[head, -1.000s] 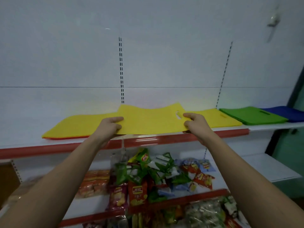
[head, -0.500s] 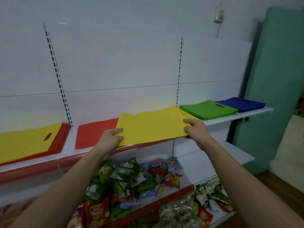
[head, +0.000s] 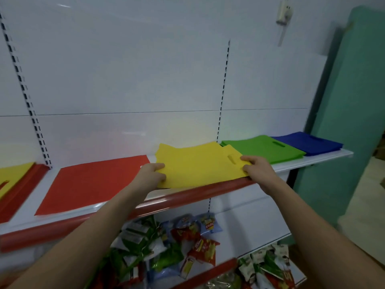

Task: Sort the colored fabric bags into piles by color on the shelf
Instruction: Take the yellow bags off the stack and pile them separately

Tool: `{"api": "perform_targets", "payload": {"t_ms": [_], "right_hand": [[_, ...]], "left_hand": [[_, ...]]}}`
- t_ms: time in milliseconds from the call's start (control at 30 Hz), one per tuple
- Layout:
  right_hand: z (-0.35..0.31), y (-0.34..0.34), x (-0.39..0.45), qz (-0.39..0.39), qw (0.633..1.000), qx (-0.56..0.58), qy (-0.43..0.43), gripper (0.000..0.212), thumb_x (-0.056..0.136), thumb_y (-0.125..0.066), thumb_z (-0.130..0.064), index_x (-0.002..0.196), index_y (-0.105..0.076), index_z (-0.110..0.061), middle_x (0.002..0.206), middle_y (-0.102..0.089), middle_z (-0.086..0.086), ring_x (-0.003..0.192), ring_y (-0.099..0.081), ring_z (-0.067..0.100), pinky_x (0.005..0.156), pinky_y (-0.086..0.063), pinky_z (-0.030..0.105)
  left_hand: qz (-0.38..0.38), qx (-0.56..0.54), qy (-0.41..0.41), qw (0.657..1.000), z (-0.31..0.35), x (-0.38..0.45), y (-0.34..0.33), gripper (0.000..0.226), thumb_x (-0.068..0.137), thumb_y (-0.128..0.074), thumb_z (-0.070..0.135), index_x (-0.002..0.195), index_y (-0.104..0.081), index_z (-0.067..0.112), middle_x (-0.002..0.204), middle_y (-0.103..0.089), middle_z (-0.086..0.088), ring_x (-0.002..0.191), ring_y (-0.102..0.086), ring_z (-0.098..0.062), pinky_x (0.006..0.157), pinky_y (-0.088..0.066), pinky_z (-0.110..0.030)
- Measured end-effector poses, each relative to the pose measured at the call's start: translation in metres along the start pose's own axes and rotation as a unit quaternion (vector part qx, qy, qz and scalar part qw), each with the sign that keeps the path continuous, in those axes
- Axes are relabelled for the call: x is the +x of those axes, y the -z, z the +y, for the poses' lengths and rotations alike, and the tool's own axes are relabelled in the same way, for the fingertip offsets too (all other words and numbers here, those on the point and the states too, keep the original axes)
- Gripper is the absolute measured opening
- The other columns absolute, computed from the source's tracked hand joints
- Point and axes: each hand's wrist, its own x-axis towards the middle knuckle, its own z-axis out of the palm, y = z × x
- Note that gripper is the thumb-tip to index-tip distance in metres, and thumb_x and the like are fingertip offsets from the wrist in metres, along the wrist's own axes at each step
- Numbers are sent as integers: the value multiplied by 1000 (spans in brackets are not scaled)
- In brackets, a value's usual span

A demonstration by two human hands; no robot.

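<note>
- You've got the yellow fabric bags [head: 200,163] in both hands, flat over the top shelf [head: 325,158], front edge at the red shelf lip [head: 187,193].
- Your left hand [head: 152,175] pinches the left edge, thumb on top and fingers curled under; your right hand [head: 255,166] pinches the right edge just beside the handle slot [head: 231,159]. Both grips are closed on the fabric.
- By my reading this is the placing step: a yellow pile going down between the red bags [head: 93,182] and the green bags [head: 262,148].
- Next move calls for lowering it flat, squaring the loose upper layers, then letting go with both hands.
- Watch the right corner: it sits just beside the green pile and may overlap it. The left edge is touching or nearly touching the red.
- Blue bags [head: 306,142] lie beyond the green, at the shelf's end.
- Far left, another yellow bag [head: 12,174] lies on red ones [head: 23,190], so mixed bags remain there.
- Below, snack packets [head: 166,247] fill the lower shelves, out of your way.
</note>
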Motion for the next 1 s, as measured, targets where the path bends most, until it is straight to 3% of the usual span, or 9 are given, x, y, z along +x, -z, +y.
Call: {"api": "perform_targets", "payload": {"t_ms": [133,200,300,400,500,567,733,867,1000], "right_hand": [[3,0,45,-27,999,-13,30,43,88,-49,6,129,-59,-4,111,-61,16,65,-54,24,63,-46,37],[6,-2,68,-45,997,-42,55,40,88,-53,3,127,-61,-5,107,-64,15,60,-54,22,59,-46,33],[13,-3,99,-70,990,-85,91,40,89,-57,-1,128,-61,-4,109,-64,14,66,-57,24,62,-49,34],[26,-2,125,-90,984,-107,111,41,88,-60,-2,130,-59,-3,123,-62,16,91,-65,31,80,-54,43],[39,-1,146,-124,968,-170,134,40,88,-65,-11,127,-60,-3,132,-58,15,115,-58,29,93,-48,36],[45,-2,155,-150,953,-214,153,39,88,-67,-17,125,-60,-3,130,-59,15,118,-56,28,92,-45,32],[53,-1,169,-166,923,-284,200,36,91,-65,-28,119,-62,-6,118,-60,16,87,-60,26,68,-40,28],[49,2,177,-156,919,-277,234,30,95,-58,-32,113,-64,-7,120,-56,14,83,-59,26,68,-42,29],[29,-1,176,-140,924,-221,277,24,97,-52,-29,101,-66,-9,82,-63,3,64,-56,18,57,-42,30]], "left_hand": [[36,37,8,999,6,20,-12,57,86,-57,-12,142,-46,-1,142,-47,-15,112,-51,-22,83,-45,-24],[51,45,23,997,7,28,-21,59,84,-55,-17,141,-45,-6,140,-48,-17,106,-58,-28,64,-53,-17],[89,60,39,993,9,43,-32,59,82,-57,-16,139,-46,-8,135,-51,-21,81,-66,-28,52,-57,-23],[125,156,47,979,11,52,-46,56,83,-66,1,137,-53,2,120,-63,-18,89,-68,-33,76,-59,-41],[132,295,58,945,9,52,-61,57,86,-69,19,140,-52,8,140,-53,-16,126,-53,-32,101,-43,-34],[141,340,83,926,6,53,-67,57,88,-67,26,142,-51,13,144,-48,-18,132,-44,-35,106,-40,-37],[153,383,121,903,8,53,-79,48,96,-54,36,143,-50,23,146,-37,-18,134,-33,-40,109,-35,-42],[170,379,119,902,10,53,-85,49,98,-50,44,144,-47,28,151,-35,-11,137,-28,-38,110,-32,-46],[201,382,99,897,18,52,-85,42,100,-48,43,140,-50,32,148,-41,-8,136,-30,-35,108,-31,-45]]}}
